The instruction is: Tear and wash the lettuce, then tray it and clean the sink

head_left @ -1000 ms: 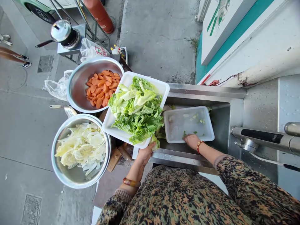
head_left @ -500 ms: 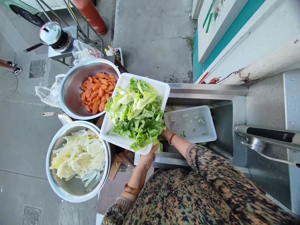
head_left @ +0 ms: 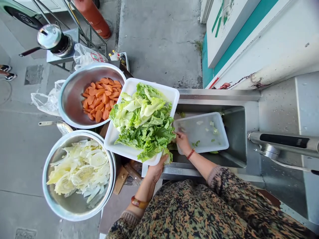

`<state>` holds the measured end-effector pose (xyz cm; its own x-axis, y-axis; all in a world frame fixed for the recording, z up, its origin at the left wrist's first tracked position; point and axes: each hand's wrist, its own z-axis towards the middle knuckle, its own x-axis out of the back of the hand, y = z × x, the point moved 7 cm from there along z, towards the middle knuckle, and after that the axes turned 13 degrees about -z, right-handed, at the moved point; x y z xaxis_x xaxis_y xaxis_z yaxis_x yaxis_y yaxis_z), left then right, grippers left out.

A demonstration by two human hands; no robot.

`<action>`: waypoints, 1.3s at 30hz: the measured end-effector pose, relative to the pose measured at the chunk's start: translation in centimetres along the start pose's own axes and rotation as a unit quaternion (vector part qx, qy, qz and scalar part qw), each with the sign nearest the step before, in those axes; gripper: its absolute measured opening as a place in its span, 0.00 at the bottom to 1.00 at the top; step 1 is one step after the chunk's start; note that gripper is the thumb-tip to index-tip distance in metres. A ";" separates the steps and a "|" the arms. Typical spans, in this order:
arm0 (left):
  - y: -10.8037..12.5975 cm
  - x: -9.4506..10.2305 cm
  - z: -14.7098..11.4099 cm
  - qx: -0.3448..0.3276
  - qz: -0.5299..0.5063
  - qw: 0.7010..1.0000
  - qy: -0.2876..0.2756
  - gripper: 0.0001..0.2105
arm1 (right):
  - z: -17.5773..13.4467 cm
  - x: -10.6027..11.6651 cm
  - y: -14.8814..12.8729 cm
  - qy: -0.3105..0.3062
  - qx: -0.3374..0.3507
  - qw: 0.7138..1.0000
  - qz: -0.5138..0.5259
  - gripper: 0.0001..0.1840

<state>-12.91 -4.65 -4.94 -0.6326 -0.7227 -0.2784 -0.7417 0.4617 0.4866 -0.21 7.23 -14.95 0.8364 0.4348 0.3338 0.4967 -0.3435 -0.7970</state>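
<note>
A white plastic tray [head_left: 113, 136] heaped with green lettuce leaves [head_left: 147, 122] sits tilted at the sink's left end. My left hand [head_left: 157, 167] is closed on the tray's near corner, thumb on top beside the leaves. At the tray's right edge is my right hand [head_left: 183, 143], with fingers bent together against the overhanging leaves; what they pinch, if anything, is hidden. Below this hand, in the sink [head_left: 235, 139], lies a translucent white tub [head_left: 204, 132] with leaf scraps on it.
Left of the tray stand a metal basin [head_left: 68, 96] of sliced carrots [head_left: 101, 98] and a basin [head_left: 51, 196] of cut cabbage [head_left: 82, 169]. A skimmer [head_left: 62, 126] lies between them. The faucet [head_left: 279, 139] reaches over the sink from the right. A gas cylinder [head_left: 94, 18] stands behind.
My right hand has drawn slightly right, out from under the leaves, so more of it shows. My left hand keeps its hold on the tray. The view has shifted a little.
</note>
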 end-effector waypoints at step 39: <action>-4.3 -13.6 0.2 0.061 0.094 0.980 -0.163 0.24 | -9.9 14.7 3.2 -0.144 -0.003 0.989 0.038 0.17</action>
<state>-1.16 3.29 -3.36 -0.7830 -0.4258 -0.4534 -0.6145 0.6428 0.4574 15.99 4.26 -7.64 0.7709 0.6266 0.1146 0.4371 -0.3895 -0.8107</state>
